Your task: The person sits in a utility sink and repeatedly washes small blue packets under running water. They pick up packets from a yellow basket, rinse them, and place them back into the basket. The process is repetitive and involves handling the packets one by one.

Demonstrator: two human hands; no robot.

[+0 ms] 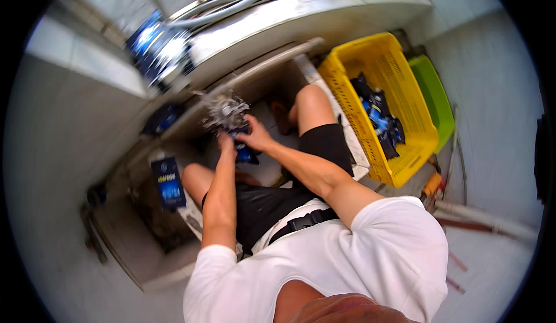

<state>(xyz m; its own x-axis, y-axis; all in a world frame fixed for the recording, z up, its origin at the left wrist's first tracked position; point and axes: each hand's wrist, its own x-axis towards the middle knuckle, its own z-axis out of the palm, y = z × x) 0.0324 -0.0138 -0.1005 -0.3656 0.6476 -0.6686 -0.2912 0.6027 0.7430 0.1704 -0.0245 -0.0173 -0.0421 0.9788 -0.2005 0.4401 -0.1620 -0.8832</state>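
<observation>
Between my knees, both my hands grip a dark blue plastic pouch (248,154) by its upper end. My left hand (226,143) is closed on its left side, and my right hand (259,137) pinches it from the right. Splashing water (226,110) bursts out right above the pouch and wets the fingertips. Whether the pouch's mouth is open is hidden by the splash. A flat pouch (167,185) of similar dark blue lies on the basin ledge beside my left knee.
To the right stands a yellow crate (405,175) holding several filled dark pouches (379,120), with a green tub (434,103) behind it. A blurred stack of blue packages (162,50) sits at the upper left. A grey hose (226,13) runs along the window bars.
</observation>
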